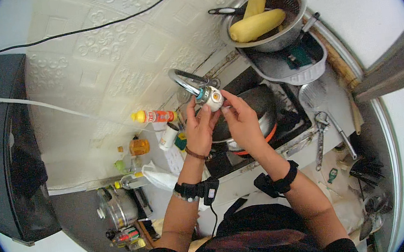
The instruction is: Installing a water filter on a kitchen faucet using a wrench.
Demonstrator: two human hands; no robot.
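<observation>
A chrome faucet with a curved spout point(184, 81) reaches out from the tiled wall. At its end sits a round white faucet attachment point(214, 100) with an orange centre; a blue ring shows where the two meet. My left hand point(200, 133) grips the attachment from the left, thumb and fingers closed around its lower side. From the right, my right hand point(242, 122) pinches it, with fingertips on its edge. The undersides of the fingers are partly hidden. Just below and behind my hands lies a dark round pan point(253, 103).
A metal colander point(276, 42) with two long yellow vegetables stands at the back right, above a white plastic basin point(281, 73). A slotted spatula point(313, 93) lies right. Left are an orange squeeze bottle point(156, 116), a white cup point(168, 136) and a metal pot point(121, 206).
</observation>
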